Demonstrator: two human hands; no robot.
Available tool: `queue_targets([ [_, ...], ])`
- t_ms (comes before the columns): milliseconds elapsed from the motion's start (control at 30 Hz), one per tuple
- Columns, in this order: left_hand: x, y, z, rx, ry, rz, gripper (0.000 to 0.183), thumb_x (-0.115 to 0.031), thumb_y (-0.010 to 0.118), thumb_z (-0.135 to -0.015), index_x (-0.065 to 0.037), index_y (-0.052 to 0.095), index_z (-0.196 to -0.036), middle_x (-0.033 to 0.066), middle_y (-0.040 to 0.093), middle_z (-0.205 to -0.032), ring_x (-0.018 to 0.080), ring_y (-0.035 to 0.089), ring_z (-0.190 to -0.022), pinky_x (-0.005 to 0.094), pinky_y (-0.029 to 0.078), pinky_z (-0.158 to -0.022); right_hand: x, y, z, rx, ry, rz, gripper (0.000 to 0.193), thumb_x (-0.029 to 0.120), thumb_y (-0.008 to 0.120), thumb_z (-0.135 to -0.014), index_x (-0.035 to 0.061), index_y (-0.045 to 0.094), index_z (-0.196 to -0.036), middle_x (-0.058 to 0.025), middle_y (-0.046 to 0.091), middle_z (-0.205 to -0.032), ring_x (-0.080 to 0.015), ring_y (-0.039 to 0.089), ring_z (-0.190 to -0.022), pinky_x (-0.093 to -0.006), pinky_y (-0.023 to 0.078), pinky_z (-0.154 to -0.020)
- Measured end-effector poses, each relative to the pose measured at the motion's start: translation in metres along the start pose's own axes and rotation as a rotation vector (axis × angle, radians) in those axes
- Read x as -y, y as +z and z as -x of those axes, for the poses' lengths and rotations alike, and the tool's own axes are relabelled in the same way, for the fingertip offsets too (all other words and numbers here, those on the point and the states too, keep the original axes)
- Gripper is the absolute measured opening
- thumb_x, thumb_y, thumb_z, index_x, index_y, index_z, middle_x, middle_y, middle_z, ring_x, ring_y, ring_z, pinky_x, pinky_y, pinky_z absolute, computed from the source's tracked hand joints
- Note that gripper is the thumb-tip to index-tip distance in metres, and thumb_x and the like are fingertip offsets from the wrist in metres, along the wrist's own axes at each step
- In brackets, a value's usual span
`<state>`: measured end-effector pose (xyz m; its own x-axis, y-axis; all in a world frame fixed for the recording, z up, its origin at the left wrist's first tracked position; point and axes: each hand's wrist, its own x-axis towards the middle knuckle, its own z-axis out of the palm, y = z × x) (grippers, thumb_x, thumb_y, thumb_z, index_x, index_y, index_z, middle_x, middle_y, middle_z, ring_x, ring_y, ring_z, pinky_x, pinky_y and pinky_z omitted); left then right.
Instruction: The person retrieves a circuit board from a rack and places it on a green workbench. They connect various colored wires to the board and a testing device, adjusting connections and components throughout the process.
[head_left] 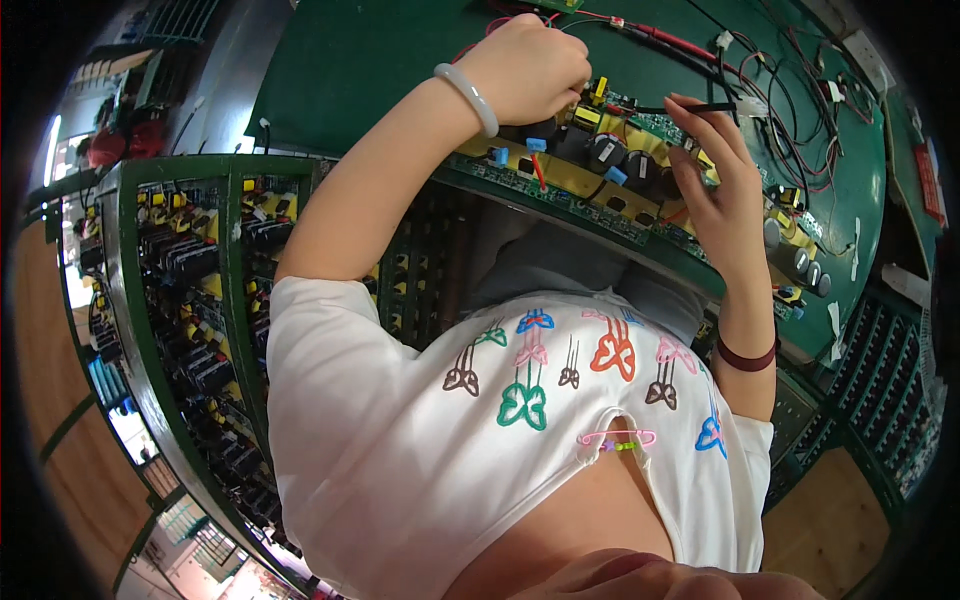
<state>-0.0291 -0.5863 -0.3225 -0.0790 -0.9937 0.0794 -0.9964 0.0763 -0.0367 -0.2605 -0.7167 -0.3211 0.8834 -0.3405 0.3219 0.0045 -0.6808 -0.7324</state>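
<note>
Two hands work over a board point(600, 180) lying lengthwise along the table point(380, 60) edge: left hand point(530, 70) fisted on it, right hand point(715, 170) fingers pinching a black wire point(690, 107).

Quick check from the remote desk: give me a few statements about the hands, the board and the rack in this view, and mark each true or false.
1. The left hand is curled into a fist over the circuit board. True.
2. The right hand holds a screwdriver. False: its fingers pinch a thin black wire.
3. A pale bangle sits on the left wrist. True.
4. The bench mat is red. False: it is green.
5. The green rack at the left holds more boards. True.
</note>
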Motion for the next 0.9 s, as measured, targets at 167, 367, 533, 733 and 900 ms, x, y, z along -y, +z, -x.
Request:
queue_targets([
  [167, -0.001, -0.001, -0.002, 0.007, -0.009, -0.012, 0.013, -0.022, 0.069, -0.082, -0.01, 0.074, -0.081, 0.0045, 0.07, -0.082, 0.0244, 0.07, -0.082, 0.0389, 0.051, -0.075, 0.001, 0.001, 0.001, 0.003, 0.018, -0.018, 0.037, -0.001, 0.061, -0.091, 0.0019, 0.063, -0.128, -0.0113, 0.062, -0.128, -0.0273, 0.063, -0.112, -0.0335, 0.051, -0.093],
  [367, -0.008, 0.001, -0.009, 0.049, -0.029, -0.123, 0.008, -0.017, 0.069, -0.079, -0.011, 0.074, -0.08, 0.0062, 0.071, -0.083, 0.0258, 0.071, -0.083, 0.0396, 0.051, -0.076, -0.001, 0.001, 0.001, 0.017, 0.023, 0.002, 0.038, -0.002, 0.06, -0.091, 0.0026, 0.063, -0.129, -0.0111, 0.061, -0.129, -0.0264, 0.063, -0.112, -0.0332, 0.051, -0.093],
  [533, -0.006, -0.002, -0.009, 0.062, -0.043, -0.077, 0.007, -0.016, 0.069, -0.079, -0.012, 0.074, -0.082, 0.0055, 0.072, -0.084, 0.0246, 0.071, -0.084, 0.0392, 0.05, -0.078, 0.002, 0.001, 0.002, 0.016, 0.062, -0.019, 0.041, -0.005, 0.06, -0.089, 0.0037, 0.063, -0.13, -0.0108, 0.061, -0.129, -0.0245, 0.063, -0.112, -0.0323, 0.051, -0.091],
  [733, -0.005, 0.002, -0.004, 0.044, -0.067, -0.049, 0.008, -0.02, 0.071, -0.081, -0.015, 0.074, -0.084, 0.002, 0.072, -0.085, 0.0224, 0.07, -0.085, 0.0375, 0.048, -0.08, 0.002, 0.001, 0.001, 0.021, 0.032, 0.026, 0.041, -0.006, 0.06, -0.089, 0.0027, 0.064, -0.128, -0.0108, 0.063, -0.127, -0.022, 0.063, -0.11, -0.0301, 0.051, -0.088],
  [900, -0.006, 0.005, -0.003, 0.007, -0.054, -0.072, 0.006, -0.02, 0.07, -0.081, -0.015, 0.074, -0.084, 0.001, 0.071, -0.084, 0.0222, 0.07, -0.083, 0.0378, 0.048, -0.08, -0.003, 0.002, 0.002, 0.008, 0.007, 0.004, 0.039, -0.007, 0.059, -0.089, 0.0019, 0.064, -0.127, -0.0114, 0.063, -0.127, -0.0211, 0.063, -0.11, -0.0292, 0.05, -0.089],
])
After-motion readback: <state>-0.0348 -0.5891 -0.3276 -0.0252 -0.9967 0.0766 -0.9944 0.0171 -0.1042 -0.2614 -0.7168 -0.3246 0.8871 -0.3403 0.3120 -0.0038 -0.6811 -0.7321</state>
